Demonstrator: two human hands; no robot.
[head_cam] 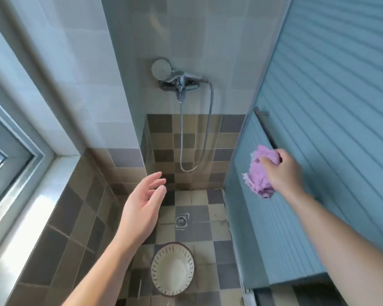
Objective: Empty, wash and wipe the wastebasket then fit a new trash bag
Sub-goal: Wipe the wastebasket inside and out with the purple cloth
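Note:
A round cream wastebasket (172, 269) with slotted sides stands upright on the tiled shower floor at the bottom centre, seen from above; nothing shows inside it. My right hand (282, 171) is raised at the right, shut on a crumpled purple cloth (260, 173), close to the bar handle (266, 128) of the glass door. My left hand (142, 208) hovers open in mid-air, palm turned inward, above and left of the wastebasket, touching nothing.
A chrome shower mixer with a hand shower head (177, 79) hangs on the far wall, its hose (206, 138) looping down. A floor drain (181, 221) lies just beyond the basket. A ribbed glass door (329, 107) closes the right side; a window and sill (27, 195) are at left.

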